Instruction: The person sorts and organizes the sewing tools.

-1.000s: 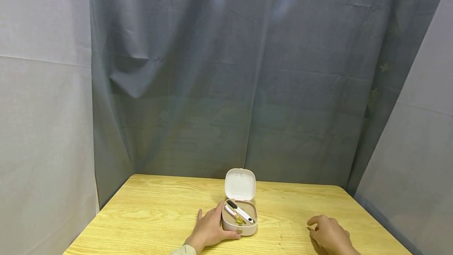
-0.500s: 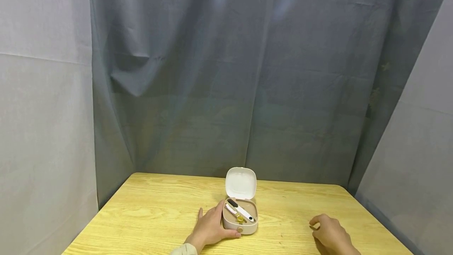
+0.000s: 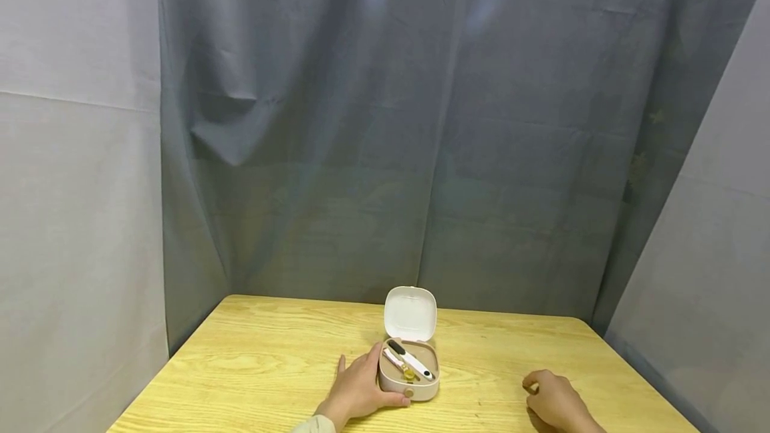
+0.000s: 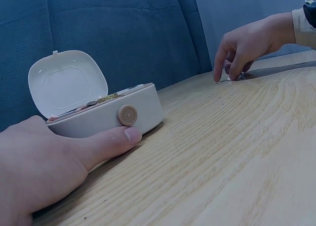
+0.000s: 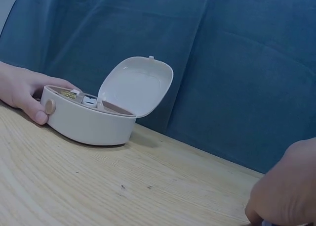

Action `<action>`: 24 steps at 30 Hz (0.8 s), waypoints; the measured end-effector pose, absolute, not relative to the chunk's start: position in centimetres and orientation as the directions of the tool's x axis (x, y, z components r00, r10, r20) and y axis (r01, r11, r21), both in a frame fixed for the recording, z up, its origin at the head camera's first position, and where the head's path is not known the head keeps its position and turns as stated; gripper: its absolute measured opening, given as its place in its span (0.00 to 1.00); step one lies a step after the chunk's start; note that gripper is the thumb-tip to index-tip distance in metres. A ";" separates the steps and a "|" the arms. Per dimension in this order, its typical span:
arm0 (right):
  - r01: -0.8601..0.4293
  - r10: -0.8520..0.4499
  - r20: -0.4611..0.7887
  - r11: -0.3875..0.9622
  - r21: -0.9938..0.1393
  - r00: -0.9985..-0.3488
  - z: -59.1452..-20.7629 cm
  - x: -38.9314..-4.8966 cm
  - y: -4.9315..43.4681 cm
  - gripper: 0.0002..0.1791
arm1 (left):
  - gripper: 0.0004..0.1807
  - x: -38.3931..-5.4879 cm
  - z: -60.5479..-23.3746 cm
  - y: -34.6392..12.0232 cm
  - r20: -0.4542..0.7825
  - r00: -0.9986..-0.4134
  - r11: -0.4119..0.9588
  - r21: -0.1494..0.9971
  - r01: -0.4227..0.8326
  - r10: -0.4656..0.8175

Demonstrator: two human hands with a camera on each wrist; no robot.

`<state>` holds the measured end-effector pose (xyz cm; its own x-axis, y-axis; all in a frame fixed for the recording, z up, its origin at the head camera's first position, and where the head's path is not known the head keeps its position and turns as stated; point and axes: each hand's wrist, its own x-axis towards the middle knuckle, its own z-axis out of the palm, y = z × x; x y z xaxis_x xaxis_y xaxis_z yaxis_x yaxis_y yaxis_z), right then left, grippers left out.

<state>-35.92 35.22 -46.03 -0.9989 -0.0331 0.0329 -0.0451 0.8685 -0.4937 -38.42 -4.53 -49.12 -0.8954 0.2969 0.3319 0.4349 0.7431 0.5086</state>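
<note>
An open jewelry box [image 3: 424,389], cream-white with a round button at its front, stands on the wooden table. My left hand [image 3: 356,387] holds its left side, thumb along the front wall. Inside lie a white, black-tipped slim tool [image 3: 416,364] and a yellow-and-pink strap-like item [image 3: 408,373], perhaps a small watch. My right hand [image 3: 556,398] is well to the right, fingers bent down. In the left wrist view the fingertips [image 4: 234,75] reach the tabletop; whether they pinch something small cannot be told. A bluish speck shows beneath that hand in the right wrist view.
The box's white lid [image 3: 410,313] stands raised at the back. Grey curtain [image 3: 385,152] hangs behind the table [image 3: 289,353], with pale cloth panels [image 3: 78,219] on both sides. Wood surface lies between the box and my right hand.
My right hand has dropped slightly, and its index finger and thumb look closer together. The left hand and the box stay where they were; the head view shifts a little.
</note>
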 end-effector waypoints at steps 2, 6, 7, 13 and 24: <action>-0.062 -0.043 0.050 0.865 -0.498 -0.998 -46.2 -36.0 35.2 0.15 | 0.67 -38.4 -49.1 -4.5 0.334 -0.895 0.745 0.506 0.435 0.296; -0.097 -0.060 0.090 0.866 -0.490 -0.994 -46.3 -36.0 35.1 0.16 | 0.67 -38.4 -49.1 -4.5 0.336 -0.894 0.747 0.502 0.436 0.296; -0.103 -0.063 0.097 0.867 -0.488 -0.993 -46.3 -36.0 35.1 0.16 | 0.67 -38.4 -49.1 -4.5 0.336 -0.894 0.747 0.502 0.436 0.296; -0.134 -0.088 0.118 0.870 -0.475 -0.989 -46.2 -35.8 34.9 0.15 | 0.66 -38.4 -49.3 -4.5 0.332 -0.895 0.745 0.505 0.436 0.298; -0.119 -0.081 0.118 0.921 -0.370 -0.990 -45.6 -35.4 34.7 0.10 | 0.67 -38.6 -49.3 -4.6 0.328 -0.897 0.743 0.512 0.432 0.296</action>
